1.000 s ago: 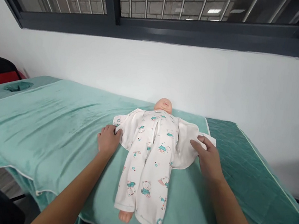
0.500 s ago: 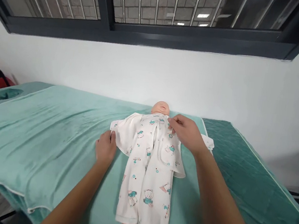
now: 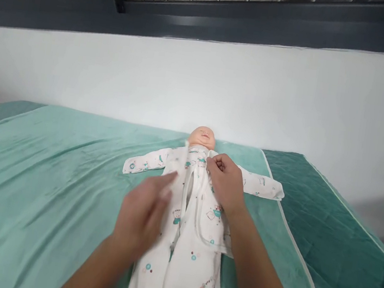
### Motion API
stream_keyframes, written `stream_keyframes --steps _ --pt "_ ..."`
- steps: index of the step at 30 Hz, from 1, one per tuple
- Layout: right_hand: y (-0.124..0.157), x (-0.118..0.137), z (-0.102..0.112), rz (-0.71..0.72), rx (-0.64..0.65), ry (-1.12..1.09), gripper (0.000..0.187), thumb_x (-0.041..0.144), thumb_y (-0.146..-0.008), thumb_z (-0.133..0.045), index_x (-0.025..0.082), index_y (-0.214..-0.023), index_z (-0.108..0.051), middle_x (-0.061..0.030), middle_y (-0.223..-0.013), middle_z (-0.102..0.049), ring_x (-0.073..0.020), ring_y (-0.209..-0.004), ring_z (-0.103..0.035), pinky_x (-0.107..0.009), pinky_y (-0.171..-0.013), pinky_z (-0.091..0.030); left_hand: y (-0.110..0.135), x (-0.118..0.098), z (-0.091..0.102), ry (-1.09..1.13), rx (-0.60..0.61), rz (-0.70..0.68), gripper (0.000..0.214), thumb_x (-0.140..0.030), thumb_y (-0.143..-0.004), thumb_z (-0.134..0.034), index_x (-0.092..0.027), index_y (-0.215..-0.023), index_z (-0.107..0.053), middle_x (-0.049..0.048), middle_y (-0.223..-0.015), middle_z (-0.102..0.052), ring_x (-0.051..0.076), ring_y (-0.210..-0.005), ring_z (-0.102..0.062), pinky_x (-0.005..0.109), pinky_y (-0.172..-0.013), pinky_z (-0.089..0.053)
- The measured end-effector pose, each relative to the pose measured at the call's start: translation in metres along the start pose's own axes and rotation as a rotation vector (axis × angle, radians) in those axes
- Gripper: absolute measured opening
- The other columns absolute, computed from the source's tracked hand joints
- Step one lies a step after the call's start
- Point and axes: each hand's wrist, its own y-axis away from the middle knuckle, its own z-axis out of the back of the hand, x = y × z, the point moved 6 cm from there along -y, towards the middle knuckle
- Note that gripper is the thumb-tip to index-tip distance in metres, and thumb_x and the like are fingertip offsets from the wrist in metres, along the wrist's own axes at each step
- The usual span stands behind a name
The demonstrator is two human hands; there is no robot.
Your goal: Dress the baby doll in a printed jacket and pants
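Left hand moved inward — blurred, grip unclear, right hand pinching jacket front.

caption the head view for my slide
Doll on its back in a printed white jacket, right hand pinching its front edge, left hand blurred.

Wide room is left on the soft, pale green cloth at the left of the frame, and some on the dark green, crinkled cover at the right. Higher up, the way is blocked by the flat white wall. The middle is filled by the peach-coloured doll in white printed clothes. A small gap is left between the left hand and right hand.
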Motion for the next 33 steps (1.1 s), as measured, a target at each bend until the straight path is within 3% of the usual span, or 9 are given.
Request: stream_keyframes --steps 2,4,7,10,14,18,22,30,33 --pt "-0.002 -0.002 0.001 0.005 -0.036 0.007 0.024 0.038 -0.088 -0.054 0.022 -0.069 -0.053 0.0055 -0.061 -0.052 -0.0133 -0.06 -0.046 -0.028 -0.059 -0.035 0.009 -0.025 -0.013 -0.063 0.202 -0.308 0.02 -0.014 -0.092 -0.052 -0.02 -0.108 -0.062 0.0058 -0.111 -0.071 0.022 -0.114 -0.063 0.038 -0.107 -0.041" --pt "-0.002 -0.001 0.003 0.035 -0.094 0.035 0.02 0.035 -0.087 -0.054 0.023 -0.072 -0.055 0.0041 -0.066 -0.055 -0.0145 -0.064 -0.049 -0.029 -0.063 -0.037 0.016 -0.029 -0.018 -0.061 0.273 -0.406 0.024 -0.009 -0.089 -0.054 -0.018 -0.11 -0.062 0.0086 -0.12 -0.07 0.023 -0.122 -0.059 0.041 -0.111 -0.037" --pt "-0.002 -0.001 0.003 0.085 -0.139 0.043 0.011 0.029 -0.086 -0.053 0.023 -0.08 -0.06 0.0001 -0.083 -0.061 -0.0173 -0.078 -0.056 -0.031 -0.074 -0.042 0.009 -0.012 -0.011 0.049 0.212 -0.254 0.022 -0.01 -0.091 -0.051 -0.02 -0.107 -0.063 0.0062 -0.115 -0.071 0.02 -0.116 -0.061 0.036 -0.101 -0.045" --pt "-0.004 -0.004 0.001 0.078 -0.098 -0.01 0.013 0.025 -0.085 -0.052 0.023 -0.089 -0.065 -0.0036 -0.099 -0.063 -0.0197 -0.092 -0.058 -0.034 -0.082 -0.045 -0.011 0.011 -0.007 0.112 0.123 0.059 0.018 -0.022 -0.097 -0.048 -0.023 -0.098 -0.066 0.0023 -0.103 -0.072 0.017 -0.101 -0.065 0.031 -0.089 -0.048" --pt "-0.008 -0.007 -0.001 0.076 -0.046 -0.044 0.018 0.024 -0.086 -0.052 0.023 -0.094 -0.068 -0.0044 -0.108 -0.062 -0.0206 -0.102 -0.058 -0.035 -0.087 -0.046 -0.056 0.033 -0.024 0.113 0.096 0.359 0.022 -0.04 -0.094 -0.052 -0.025 -0.095 -0.069 0.0004 -0.096 -0.072 0.017 -0.084 -0.064 0.029 -0.074 -0.048" --pt "-0.015 -0.009 0.0 0.08 -0.052 -0.032 0.017 0.025 -0.086 -0.055 0.023 -0.094 -0.069 -0.0035 -0.106 -0.062 -0.0186 -0.095 -0.06 -0.034 -0.084 -0.047 -0.106 0.043 -0.059 0.111 0.258 0.394 0.022 -0.037 -0.086 -0.058 -0.022 -0.095 -0.071 0.0022 -0.096 -0.073 0.018 -0.085 -0.065 0.03 -0.075 -0.047" --pt "-0.019 -0.011 -0.002 0.052 -0.017 -0.017 0.02 0.027 -0.087 -0.055 0.025 -0.097 -0.072 -0.0019 -0.104 -0.062 -0.0163 -0.086 -0.06 -0.033 -0.082 -0.046 -0.119 0.051 -0.085 0.129 0.442 0.407 0.017 -0.035 -0.082 -0.06 -0.02 -0.082 -0.07 0.002 -0.081 -0.071 0.018 -0.073 -0.062 0.03 -0.066 -0.043" --pt "-0.016 -0.007 -0.011 0.068 -0.015 -0.029 0.025 0.027 -0.088 -0.055 0.026 -0.105 -0.074 -0.0024 -0.1 -0.06 -0.0161 -0.084 -0.057 -0.032 -0.08 -0.046 -0.12 0.06 -0.079 0.392 0.097 0.44 0.016 -0.035 -0.082 -0.063 -0.02 -0.083 -0.066 0.0007 -0.082 -0.071 0.015 -0.076 -0.062 0.027 -0.07 -0.045" --pt "-0.016 -0.005 -0.011 0.107 0.002 -0.067 0.026 0.028 -0.089 -0.056 0.028 -0.109 -0.073 -0.0017 -0.098 -0.059 -0.0143 -0.078 -0.056 -0.03 -0.074 -0.046 -0.121 0.059 -0.089 0.455 0.136 0.428 0.017 -0.035 -0.081 -0.064 -0.019 -0.084 -0.068 0.0018 -0.083 -0.072 0.016 -0.077 -0.063 0.028 -0.071 -0.046"
